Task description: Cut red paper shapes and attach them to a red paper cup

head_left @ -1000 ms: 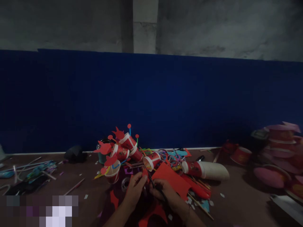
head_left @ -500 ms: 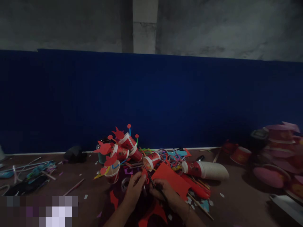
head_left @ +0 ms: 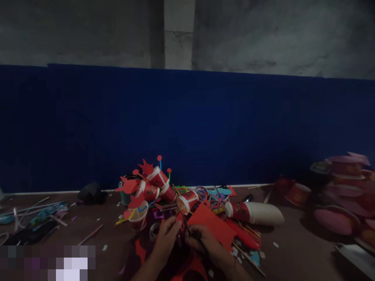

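Red-patterned cups [head_left: 150, 191], lower left of centre, lean in a loose heap; a bump could topple them. Lower centre: left hand [head_left: 164, 239] pinches small red paper piece [head_left: 179, 219]; right hand [head_left: 206, 241] grips scissors [head_left: 188, 225]. Blades run close to left hand; a slip could nick it or miscut the paper. Red sheet [head_left: 211, 223], just right: snag risk.

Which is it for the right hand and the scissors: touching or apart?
Touching. The head view shows the right hand gripping the scissors at the handle end, blades projecting forward.
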{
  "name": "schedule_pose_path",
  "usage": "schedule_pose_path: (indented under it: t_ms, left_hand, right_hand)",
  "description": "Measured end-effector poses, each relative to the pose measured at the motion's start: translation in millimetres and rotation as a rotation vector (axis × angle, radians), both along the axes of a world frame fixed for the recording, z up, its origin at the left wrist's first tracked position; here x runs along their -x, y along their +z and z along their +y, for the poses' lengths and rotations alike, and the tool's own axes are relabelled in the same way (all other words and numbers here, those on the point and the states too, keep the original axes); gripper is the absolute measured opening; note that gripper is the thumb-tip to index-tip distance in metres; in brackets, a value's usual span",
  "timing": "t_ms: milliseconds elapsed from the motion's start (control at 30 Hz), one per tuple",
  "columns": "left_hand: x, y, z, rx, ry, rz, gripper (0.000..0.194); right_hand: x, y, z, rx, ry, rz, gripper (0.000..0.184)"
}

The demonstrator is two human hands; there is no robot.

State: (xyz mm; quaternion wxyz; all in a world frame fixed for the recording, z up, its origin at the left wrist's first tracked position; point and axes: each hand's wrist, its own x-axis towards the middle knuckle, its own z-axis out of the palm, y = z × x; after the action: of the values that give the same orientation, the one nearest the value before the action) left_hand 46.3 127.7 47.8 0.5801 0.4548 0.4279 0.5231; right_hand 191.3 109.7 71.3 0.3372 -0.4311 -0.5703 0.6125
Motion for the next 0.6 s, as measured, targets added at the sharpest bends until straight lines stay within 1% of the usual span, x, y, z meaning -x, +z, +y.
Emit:
schedule_pose_path:
  t_ms: [133, 233, 300, 333, 400, 500, 533, 600]
  left_hand:
    - [0, -3.4, 1, 0.017, 0.068, 0.013, 0.039]
    - [2, -8.0, 2, 0.058, 0.187, 0.051, 0.039]
    - [3, -10.9, 3, 0.081, 0.276, 0.072, 0.044]
    - [3, -11.8, 4, 0.084, 0.3, 0.081, 0.045]
    - [4, -11.9, 4, 0.061, 0.284, 0.106, 0.043]
    - [3, -8.3, 3, -0.006, 0.199, 0.14, 0.037]
    - [2, -6.6, 2, -0.022, 0.184, 0.145, 0.037]
    - [1, -3.4, 1, -0.039, 0.172, 0.142, 0.038]
  right_hand:
    - [1, -1.8, 1, -0.011, 0.001, 0.013, 0.039]
    - [0, -4.2, 2, -0.016, -0.014, 0.029, 0.04]
    - [0, -7.4, 2, -0.012, -0.024, 0.021, 0.039]
    - [0, -9.1, 2, -0.015, -0.026, 0.028, 0.039]
    - [-1, -11.8, 2, -0.022, -0.01, 0.067, 0.04]
    - [0, -11.4, 2, -0.017, 0.024, 0.142, 0.043]
    - [1, -10.0, 1, -0.021, 0.025, 0.147, 0.044]
    - [2, -6.6, 0, -0.072, 0.015, 0.084, 0.046]
